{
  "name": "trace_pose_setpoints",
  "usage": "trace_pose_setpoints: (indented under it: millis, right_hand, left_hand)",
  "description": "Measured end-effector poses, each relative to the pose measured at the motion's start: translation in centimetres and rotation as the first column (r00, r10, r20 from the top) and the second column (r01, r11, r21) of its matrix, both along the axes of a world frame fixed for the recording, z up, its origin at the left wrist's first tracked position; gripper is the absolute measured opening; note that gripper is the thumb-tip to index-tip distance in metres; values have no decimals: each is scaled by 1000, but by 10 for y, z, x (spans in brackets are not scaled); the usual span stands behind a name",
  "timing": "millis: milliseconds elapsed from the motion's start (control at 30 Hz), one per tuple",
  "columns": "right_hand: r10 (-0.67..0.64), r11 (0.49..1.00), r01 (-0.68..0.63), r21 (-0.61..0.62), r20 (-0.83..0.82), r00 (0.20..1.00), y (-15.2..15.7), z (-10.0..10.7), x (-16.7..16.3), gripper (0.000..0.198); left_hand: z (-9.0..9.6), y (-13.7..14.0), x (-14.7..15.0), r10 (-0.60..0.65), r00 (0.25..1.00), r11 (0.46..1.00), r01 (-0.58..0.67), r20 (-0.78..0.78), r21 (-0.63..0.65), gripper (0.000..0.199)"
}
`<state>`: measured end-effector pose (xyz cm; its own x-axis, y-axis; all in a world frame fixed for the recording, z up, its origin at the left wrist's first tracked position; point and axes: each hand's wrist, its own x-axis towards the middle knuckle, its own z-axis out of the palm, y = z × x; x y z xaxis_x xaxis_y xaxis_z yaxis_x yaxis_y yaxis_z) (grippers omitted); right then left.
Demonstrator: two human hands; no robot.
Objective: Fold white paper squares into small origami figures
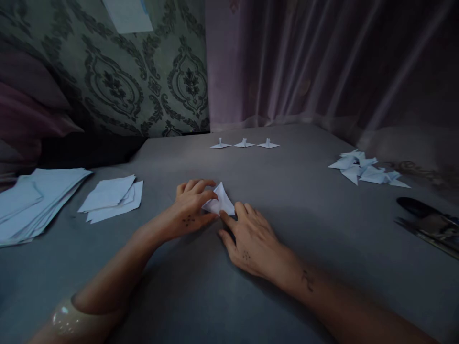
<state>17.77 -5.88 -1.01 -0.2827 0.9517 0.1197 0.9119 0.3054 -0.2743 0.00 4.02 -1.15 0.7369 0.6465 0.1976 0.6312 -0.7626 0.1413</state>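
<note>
A small white folded paper (223, 199) lies on the grey cloth surface between my hands, its pointed tip turned away from me. My left hand (191, 205) comes at it from the left, with the fingers curled over its left side and the thumb by its near edge. On the near right side, my right hand (251, 234) touches the paper with the index finger. The right thumb is held apart, and the other fingers are stretched along the paper's right corner. The paper's left part is hidden under my left fingers.
Three folded paper birds (244, 143) stand in a row at the back. More paper birds (369, 168) are heaped at the right, above a dark long object (426, 217) I cannot identify. Small paper sheets (111, 198) and a larger paper stack (53, 200) lie at the left.
</note>
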Motion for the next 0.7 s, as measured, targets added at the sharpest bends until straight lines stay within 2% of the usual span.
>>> trace_pose_setpoints:
  millis: [133, 233, 367, 433, 500, 600, 700]
  right_hand:
    - [3, 1000, -3, 26, 9, 1000, -3, -1, 1, 32]
    - [-47, 997, 45, 60, 19, 999, -3, -4, 6, 25]
    - [-98, 973, 109, 204, -61, 993, 4, -7, 16, 17]
    - [-55, 957, 77, 281, -83, 995, 8, -7, 20, 21]
    - [-5, 949, 22, 314, -54, 999, 10, -7, 22, 11]
    - [39, 947, -52, 316, 46, 998, 11, -9, 23, 14]
    - [30, 949, -71, 306, 136, 990, 9, -11, 23, 13]
  left_hand:
    - [0, -4, 7, 25, 999, 1000, -25, 30, 7, 17]
    - [3, -8, 9, 13, 999, 1000, -14, 41, 14, 11]
    - [5, -14, 11, -35, 992, 999, 32, 120, 30, 11]
    - [3, -15, 13, -43, 977, 998, 32, 209, 56, 12]
    - [-3, -17, 14, -45, 964, 998, 31, 261, 57, 12]
    - [-11, -18, 14, -23, 967, 999, 13, 255, 40, 9]
    - [-14, -23, 12, 34, 971, 998, -44, 238, 35, 20]
